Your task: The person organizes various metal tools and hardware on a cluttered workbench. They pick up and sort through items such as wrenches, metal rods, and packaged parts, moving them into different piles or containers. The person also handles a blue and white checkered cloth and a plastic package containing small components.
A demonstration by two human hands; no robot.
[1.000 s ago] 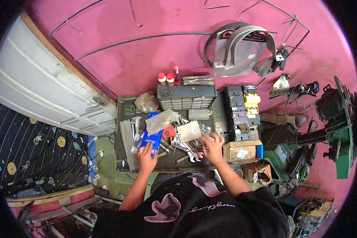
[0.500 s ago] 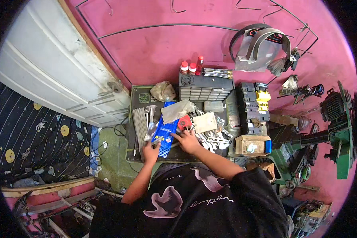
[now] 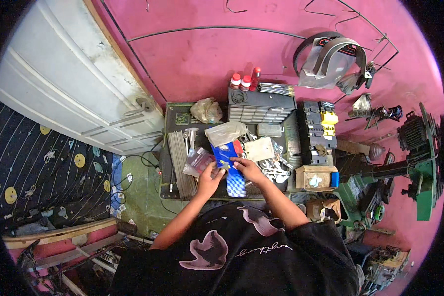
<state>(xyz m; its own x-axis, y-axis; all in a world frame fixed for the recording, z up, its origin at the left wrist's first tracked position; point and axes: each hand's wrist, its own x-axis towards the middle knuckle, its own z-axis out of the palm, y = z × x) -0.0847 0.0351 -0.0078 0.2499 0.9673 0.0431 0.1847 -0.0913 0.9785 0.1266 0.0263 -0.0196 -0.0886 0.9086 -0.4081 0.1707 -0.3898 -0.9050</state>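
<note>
A long blue plastic packet (image 3: 236,183) with a blue-and-white checked end lies over the near middle of the workbench. My left hand (image 3: 210,179) has its fingers closed on the packet's left edge. From the other side, my right hand (image 3: 249,171) pinches its right edge, fingertips close to the left ones. A small yellowish patch shows between the hands; whether it is print or a separate piece I cannot tell. Beside my left hand is a clear bag with dark reddish contents (image 3: 197,162). A cloudy plastic bag (image 3: 227,132) covers the packet's far end.
Long thin rods (image 3: 179,167) and wrenches (image 3: 191,137) lie on the left. Metal tools (image 3: 276,172) surround a cream card (image 3: 259,149) on the right. Behind stands a grey drawer cabinet (image 3: 261,106). An open cardboard box (image 3: 314,178) and a green machine (image 3: 422,167) are farther right.
The blue packet has shifted right, and both hands have come closer together on it. More of the clear bag with reddish contents shows now. The whole view has shifted slightly.
</note>
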